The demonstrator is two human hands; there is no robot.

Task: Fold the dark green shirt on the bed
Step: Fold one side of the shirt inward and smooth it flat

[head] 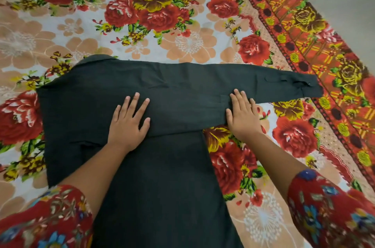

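Nearest: red floral sleeves (pixel 50 217) at both lower corners. Dark green shirt (pixel 166 176) lies flat on the bed (pixel 182 34), body running toward the camera. Left hand (pixel 127 126) lies flat on the shirt's middle, fingers (pixel 135 103) straight, spread wide, gripping nothing. Right hand (pixel 243 116) lies flat at the shirt's right edge, fingers (pixel 240 98) straight, close together, on the cloth. Shirt sleeve (pixel 263 81) lies across, reaching right; cuff (pixel 310 86) touches the sheet's red border (pixel 294 30). Collar (pixel 97 58) far left.

Bare hands (pixel 128 124), bare forearms, red floral sleeves (pixel 46 217) with blue flowers
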